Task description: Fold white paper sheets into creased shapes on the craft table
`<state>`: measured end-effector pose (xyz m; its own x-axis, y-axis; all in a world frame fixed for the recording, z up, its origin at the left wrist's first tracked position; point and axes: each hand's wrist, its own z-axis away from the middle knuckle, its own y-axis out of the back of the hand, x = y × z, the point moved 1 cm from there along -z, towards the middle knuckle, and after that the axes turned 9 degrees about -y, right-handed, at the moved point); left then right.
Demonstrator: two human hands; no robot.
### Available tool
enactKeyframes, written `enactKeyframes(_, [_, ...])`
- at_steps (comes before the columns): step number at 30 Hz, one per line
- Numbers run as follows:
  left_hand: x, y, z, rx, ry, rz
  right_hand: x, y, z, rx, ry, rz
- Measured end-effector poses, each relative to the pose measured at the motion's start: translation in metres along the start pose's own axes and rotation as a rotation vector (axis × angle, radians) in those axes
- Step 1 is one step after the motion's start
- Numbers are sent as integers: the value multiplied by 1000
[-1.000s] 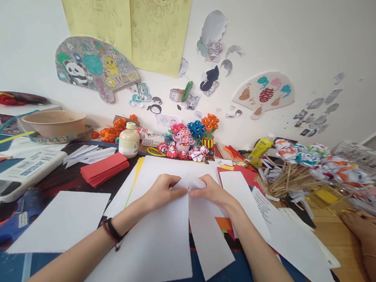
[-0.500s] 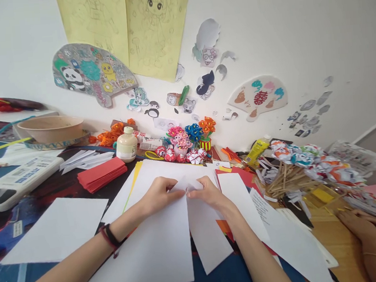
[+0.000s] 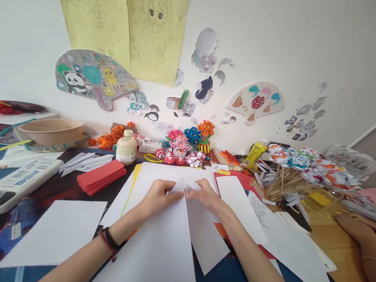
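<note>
In the head view my left hand (image 3: pixel 161 195) pinches the top of a large white sheet of paper (image 3: pixel 158 249) between thumb and fingers. My right hand (image 3: pixel 206 195) grips a narrower strip of white paper (image 3: pixel 206 240) close beside it. A gap runs down between sheet and strip, starting at my thumbs. Whether the two pieces still join at the top is hard to see. Both hands are closed, the thumbs nearly touching. Beneath them lies more white paper (image 3: pixel 164 169).
Another white sheet (image 3: pixel 54 231) lies left, near a stack of red paper (image 3: pixel 101 177) and a glue bottle (image 3: pixel 126 148). Paper flowers on sticks (image 3: pixel 286 180) lie right. Another person's hands (image 3: pixel 356 227) rest at the right edge. Craft flowers (image 3: pixel 192 136) stand by the wall.
The camera view has tipped up slightly. My hands keep the same grip, and the strip's lower end has swung a little to the left.
</note>
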<state>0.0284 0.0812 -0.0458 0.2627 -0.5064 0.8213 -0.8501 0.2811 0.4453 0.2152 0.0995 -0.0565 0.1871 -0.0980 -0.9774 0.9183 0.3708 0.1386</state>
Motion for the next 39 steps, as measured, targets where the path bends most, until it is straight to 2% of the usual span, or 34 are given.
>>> enactKeyframes(5, [1, 2, 1, 19, 51, 50, 1, 3, -1, 21, 12, -83])
enactKeyframes(10, [-1, 3, 2, 40, 86, 72, -5, 10, 3, 79, 24, -56])
enactKeyframes(16, [-3, 5, 0, 41, 43, -147, -10, 9, 9, 123, 1, -9])
enactKeyframes(28, [-19, 9, 2, 98, 115, -403, -18, 24, 14, 168, 33, 0])
enactKeyframes(33, [-19, 13, 4, 99, 128, -435, -32, 36, 30, 211, 46, 34])
enactKeyframes(39, [-18, 15, 11, 103, 107, -450, -33, 39, 66, 136, 79, 102])
